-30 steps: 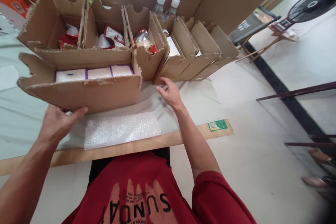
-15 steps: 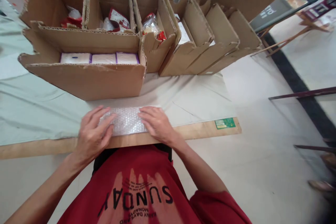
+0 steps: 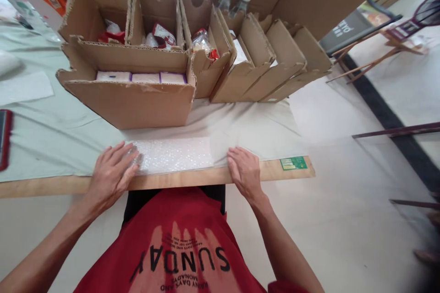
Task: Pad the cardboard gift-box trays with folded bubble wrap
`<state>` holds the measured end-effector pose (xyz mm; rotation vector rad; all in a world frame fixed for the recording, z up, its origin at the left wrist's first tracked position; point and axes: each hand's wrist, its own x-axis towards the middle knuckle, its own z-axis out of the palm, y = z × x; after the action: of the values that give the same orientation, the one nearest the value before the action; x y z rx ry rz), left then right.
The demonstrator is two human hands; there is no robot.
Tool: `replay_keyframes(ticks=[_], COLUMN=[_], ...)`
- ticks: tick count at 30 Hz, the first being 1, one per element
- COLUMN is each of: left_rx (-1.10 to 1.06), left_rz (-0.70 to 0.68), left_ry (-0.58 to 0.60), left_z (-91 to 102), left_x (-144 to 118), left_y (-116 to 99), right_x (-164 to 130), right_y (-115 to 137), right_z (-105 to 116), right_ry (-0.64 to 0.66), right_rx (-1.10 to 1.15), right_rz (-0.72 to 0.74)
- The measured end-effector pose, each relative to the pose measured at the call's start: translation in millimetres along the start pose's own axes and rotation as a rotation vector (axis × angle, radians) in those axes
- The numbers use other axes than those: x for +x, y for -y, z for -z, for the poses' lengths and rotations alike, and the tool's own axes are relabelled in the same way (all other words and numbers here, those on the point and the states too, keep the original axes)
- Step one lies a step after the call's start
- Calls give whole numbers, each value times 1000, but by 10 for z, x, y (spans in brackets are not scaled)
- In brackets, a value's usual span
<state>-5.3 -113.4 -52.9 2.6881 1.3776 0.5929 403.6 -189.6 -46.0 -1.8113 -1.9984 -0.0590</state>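
Note:
A strip of bubble wrap (image 3: 173,153) lies flat along the front edge of the table. My left hand (image 3: 112,171) rests on its left end with the fingers stretched out and slightly apart. To the right of the strip, my right hand (image 3: 244,171) lies on the pale cloth (image 3: 271,132), palm down, holding nothing. Its fingers lie flat, close to one another, clear of the bubble wrap.
Cardboard bins (image 3: 127,105) with small packs stand behind the strip. Two capped bottles (image 3: 240,4) are at the back. A phone-like object with a red edge (image 3: 4,139) lies far left. Bare wood (image 3: 206,177) edges the table, with a green label (image 3: 293,163) at right.
My right hand has slid right, off the bubble wrap and onto the cloth. My left hand has shifted slightly left, and more of the strip shows. The view has turned a little left.

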Motion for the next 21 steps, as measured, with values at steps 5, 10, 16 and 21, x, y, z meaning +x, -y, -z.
replay_keyframes(ticks=[5, 10, 16, 21], left_rx=[156, -6, -241, -104], left_rz=[205, 247, 142, -135], left_ry=[6, 262, -183, 11], left_z=[-31, 23, 354, 285], left_x=[370, 596, 537, 196], left_y=[111, 102, -63, 154], right_x=[640, 945, 824, 545], right_y=[390, 496, 427, 221], right_z=[-189, -235, 170, 208], right_ry=[221, 495, 103, 282], right_rx=[55, 50, 290, 212], right_rz=[55, 37, 257, 397])
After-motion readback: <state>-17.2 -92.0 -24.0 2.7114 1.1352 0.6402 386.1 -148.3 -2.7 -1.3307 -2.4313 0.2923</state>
